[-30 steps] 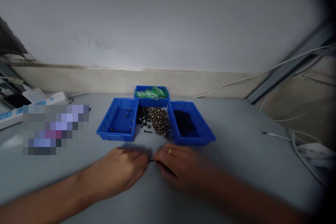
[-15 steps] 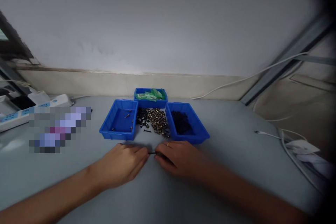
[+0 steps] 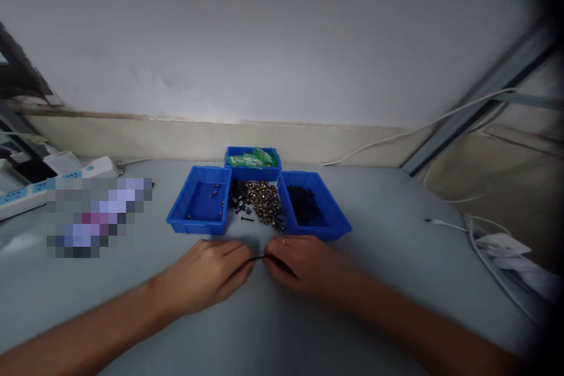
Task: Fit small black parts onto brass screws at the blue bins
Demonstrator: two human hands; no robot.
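My left hand (image 3: pixel 207 273) and my right hand (image 3: pixel 297 263) rest on the grey table, fingertips pinched together on a thin black screw (image 3: pixel 258 257) held between them. A ring shows on my right hand. Just beyond the hands lies a pile of brass and black screws (image 3: pixel 259 202) between two blue trays. The left blue tray (image 3: pixel 200 207) holds a few loose screws. The right blue tray (image 3: pixel 314 207) holds dark small parts. A single black screw (image 3: pixel 247 219) lies in front of the pile.
A third blue tray (image 3: pixel 253 160) with green packets stands behind the pile. A white power strip (image 3: pixel 53 182) lies at the far left beside a blurred patch. White cables (image 3: pixel 489 247) run along the table's right side. A wall rises behind.
The view shifted slightly. Both hands stay pinched on the thin screw, with my left fingers a little more stretched toward it.
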